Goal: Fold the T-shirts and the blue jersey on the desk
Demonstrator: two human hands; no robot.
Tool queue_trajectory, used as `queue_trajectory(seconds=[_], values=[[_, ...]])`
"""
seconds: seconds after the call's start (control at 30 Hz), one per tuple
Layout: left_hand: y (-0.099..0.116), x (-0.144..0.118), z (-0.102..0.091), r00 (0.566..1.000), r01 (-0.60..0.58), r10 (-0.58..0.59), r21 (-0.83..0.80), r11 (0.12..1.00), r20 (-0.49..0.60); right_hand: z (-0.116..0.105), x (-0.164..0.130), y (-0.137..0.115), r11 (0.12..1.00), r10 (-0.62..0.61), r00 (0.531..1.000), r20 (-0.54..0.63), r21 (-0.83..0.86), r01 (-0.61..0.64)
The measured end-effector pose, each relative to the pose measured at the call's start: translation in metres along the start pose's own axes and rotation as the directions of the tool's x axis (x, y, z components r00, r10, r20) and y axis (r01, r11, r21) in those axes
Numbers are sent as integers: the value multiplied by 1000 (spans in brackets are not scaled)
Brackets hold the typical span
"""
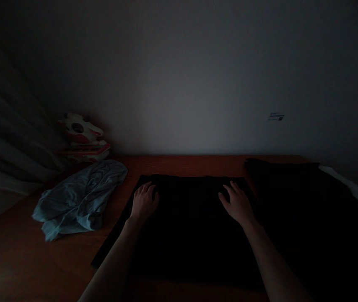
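Observation:
A black piece of cloth (191, 235), seemingly a garment, lies spread flat on the wooden table before me; the dim light hides its details. My left hand (144, 201) rests palm down near its upper left corner, fingers a little apart. Near the upper right corner, my right hand (236, 203) lies on the same cloth with thumb and fingers spread. Neither hand appears to grip anything.
Crumpled grey-blue cloth (81, 201) lies at the left, in front of a red-and-white cow figure (81, 130). More black cloth (304, 218) is heaped at the right, over something white (351, 184). Behind the wooden table (179, 162) rises a wall; a curtain (6, 134) hangs left.

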State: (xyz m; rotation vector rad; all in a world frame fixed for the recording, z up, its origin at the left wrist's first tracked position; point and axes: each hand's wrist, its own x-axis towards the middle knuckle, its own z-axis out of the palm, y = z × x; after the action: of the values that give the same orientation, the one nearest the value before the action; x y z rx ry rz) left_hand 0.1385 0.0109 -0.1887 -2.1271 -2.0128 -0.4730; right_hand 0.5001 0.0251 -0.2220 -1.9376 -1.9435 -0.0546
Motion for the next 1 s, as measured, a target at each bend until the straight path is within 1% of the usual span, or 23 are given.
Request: queue_trajectory(seconds=[0.07, 0.1, 0.13, 0.17, 0.27, 0.3, 0.37, 0.47, 0.53, 0.57, 0.6, 0.67, 0.73, 0.77, 0.83, 0.9, 0.97, 1.0], values=[[4, -3, -2, 986, -165, 162, -83, 983, -42, 2, -2, 9, 994, -84, 992, -98, 56, 90], [5, -5, -2, 975, -220, 216, -119, 968, -49, 3, -3, 13, 991, -103, 985, -139, 73, 114], [6, -6, -1, 971, -237, 233, -147, 960, -47, 4, -4, 16, 989, -107, 981, -164, 83, 122], [6, -7, 1, 976, -220, 217, -166, 961, -38, 4, -5, 18, 989, -103, 979, -174, 87, 120], [3, -8, 6, 995, -104, 104, -184, 977, -13, 5, -6, 21, 991, -80, 985, -155, 90, 95], [1, -8, 7, 996, -86, 85, -189, 978, -14, 6, -7, 21, 992, -73, 986, -150, 92, 87], [-1, -9, 5, 995, -102, 98, -211, 972, -27, 6, -7, 20, 993, -68, 987, -144, 82, 81], [0, -11, -4, 977, -209, 188, -273, 939, -99, 2, -9, 15, 996, -82, 988, -133, 24, 86], [5, -13, -13, 949, -310, 273, -299, 903, -160, -5, -10, 8, 998, -68, 988, -136, -18, 66], [8, -14, -17, 933, -356, 320, -299, 885, -165, -10, -11, 4, 998, -63, 989, -135, -35, 58], [13, -16, -22, 920, -392, 366, -290, 873, -142, -16, -12, -2, 997, -66, 990, -125, -53, 60], [25, -22, -29, 910, -408, 414, -251, 878, -31, -29, -16, -14, 991, -95, 993, -70, -101, 87], [43, -34, -32, 925, -353, 374, -207, 913, 73, -39, -25, -30, 984, -125, 992, -11, -132, 122], [53, -43, -32, 937, -314, 337, -193, 929, 95, -42, -33, -39, 984, -137, 991, -3, -119, 136], [74, -64, -29, 952, -268, 289, -186, 945, 96, -43, -55, -59, 984, -178, 984, -33, -21, 177], [90, -86, -25, 946, -289, 308, -168, 942, 100, -40, -83, -78, 963, -243, 968, -64, 109, 248], [98, -104, -22, 930, -337, 351, -126, 933, 109, -36, -112, -90, 942, -293, 956, -28, 163, 294], [97, -111, -22, 923, -360, 371, -105, 927, 108, -35, -124, -91, 938, -309, 951, 5, 169, 304]])
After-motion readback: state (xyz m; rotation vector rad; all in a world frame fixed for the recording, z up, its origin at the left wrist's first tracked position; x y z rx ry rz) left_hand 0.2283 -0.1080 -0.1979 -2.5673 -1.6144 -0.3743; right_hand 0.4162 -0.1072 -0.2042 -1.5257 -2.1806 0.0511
